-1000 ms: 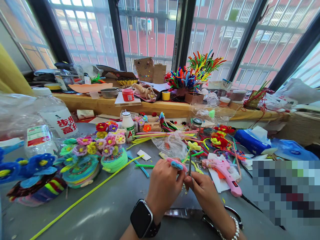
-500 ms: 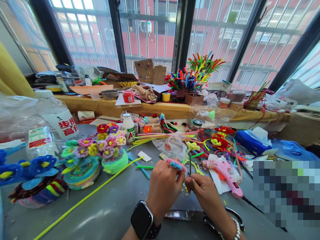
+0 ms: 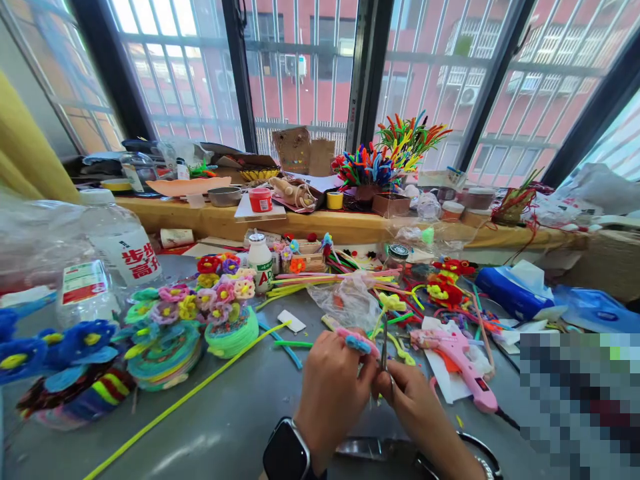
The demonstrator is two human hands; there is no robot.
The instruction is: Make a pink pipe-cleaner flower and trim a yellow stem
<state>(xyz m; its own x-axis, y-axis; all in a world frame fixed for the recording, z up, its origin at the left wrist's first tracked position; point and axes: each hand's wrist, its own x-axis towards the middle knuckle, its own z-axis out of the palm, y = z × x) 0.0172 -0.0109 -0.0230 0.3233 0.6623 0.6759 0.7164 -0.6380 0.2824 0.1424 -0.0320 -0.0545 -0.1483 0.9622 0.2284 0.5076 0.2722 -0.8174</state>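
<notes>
My left hand point(image 3: 334, 387), wearing a black watch, is closed on a pink and blue pipe-cleaner piece point(image 3: 357, 343). In my right hand point(image 3: 417, 403) is a pair of small scissors point(image 3: 385, 343), its slim metal blades pointing up beside the left fingertips. The two hands nearly touch, and the fingers hide what lies between the blades. Just beyond them stands a yellow pipe-cleaner flower point(image 3: 391, 303); I cannot tell whether it is held. Larger scissors point(image 3: 363, 448) lie on the table under my right wrist, partly covered.
Right of my hands lies a pink glue gun point(image 3: 467, 367) on white paper. Finished flower pots point(image 3: 233, 333) stand at left, near a long yellow pipe cleaner point(image 3: 185, 403). Plastic bottles point(image 3: 117, 233), a clear bag point(image 3: 345, 300) and a tissue pack point(image 3: 515, 287) sit farther back.
The view has shifted slightly, so everything sits a little lower and further right. Both hands keep their hold, still close together, with the scissor blades upright by the pink and blue piece.
</notes>
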